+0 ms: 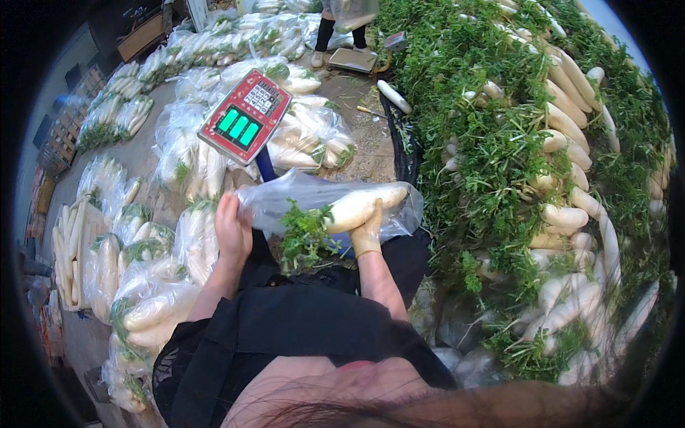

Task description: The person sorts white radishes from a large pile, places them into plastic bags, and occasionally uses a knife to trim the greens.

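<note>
In front of my body, my gloved right hand (369, 230) grips a white radish (356, 208) with green leaves at its left end. A clear plastic bag (278, 187) lies around or behind the radish; which parts are inside is hard to tell. My bare left hand (233, 227) holds the bag's left end, fingers pointing up. Just beyond the bag stands the red display head (246, 115) of a weighing scale on a dark blue post, its screen lit green. The scale's platform is mostly hidden by the bag and my hands.
Radishes with leafy tops (497, 150) form a large heap at right. Bagged radishes (198, 144) cover much of the floor at left and beyond the scale. Loose long radishes fill a crate (92, 251) at far left. A person (325, 32) stands by a second scale (353, 60).
</note>
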The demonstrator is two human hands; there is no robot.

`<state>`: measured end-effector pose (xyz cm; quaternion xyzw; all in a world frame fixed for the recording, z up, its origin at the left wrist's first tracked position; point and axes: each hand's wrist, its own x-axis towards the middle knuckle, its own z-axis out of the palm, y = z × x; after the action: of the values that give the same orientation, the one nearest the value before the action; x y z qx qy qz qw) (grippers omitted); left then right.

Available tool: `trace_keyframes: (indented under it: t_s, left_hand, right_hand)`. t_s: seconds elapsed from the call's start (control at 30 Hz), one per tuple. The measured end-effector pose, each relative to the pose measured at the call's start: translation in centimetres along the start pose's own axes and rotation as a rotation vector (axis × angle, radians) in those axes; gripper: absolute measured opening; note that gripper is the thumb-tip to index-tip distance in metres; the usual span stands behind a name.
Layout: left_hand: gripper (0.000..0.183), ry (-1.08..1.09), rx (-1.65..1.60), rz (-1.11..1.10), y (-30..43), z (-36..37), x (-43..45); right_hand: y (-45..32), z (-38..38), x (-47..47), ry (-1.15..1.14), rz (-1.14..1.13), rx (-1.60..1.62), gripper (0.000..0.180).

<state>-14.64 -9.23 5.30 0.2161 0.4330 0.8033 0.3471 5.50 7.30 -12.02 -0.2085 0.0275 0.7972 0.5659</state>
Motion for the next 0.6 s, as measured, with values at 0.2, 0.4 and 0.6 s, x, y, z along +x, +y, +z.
trace_keyframes:
  t_s: [0.2, 0.4, 0.6]
  left_hand:
    - [0.028, -0.577, 1.189, 0.648, -0.2, 0.6, 2.3]
    - [0.025, -0.540, 1.248, 0.776, -2.0, 0.0, -2.9]
    - [0.081, -0.420, 1.511, 0.624, -11.3, -1.9, 5.0]
  right_hand:
    - [-0.7, -2.6, 2.0, -0.034, -0.042, -0.206, 0.059]
    - [-1.7, -1.7, 2.6, 0.103, -0.226, -0.210, 0.060]
    - [-1.5, -0.3, 1.2, -0.038, -0.142, -0.059, 0.059]
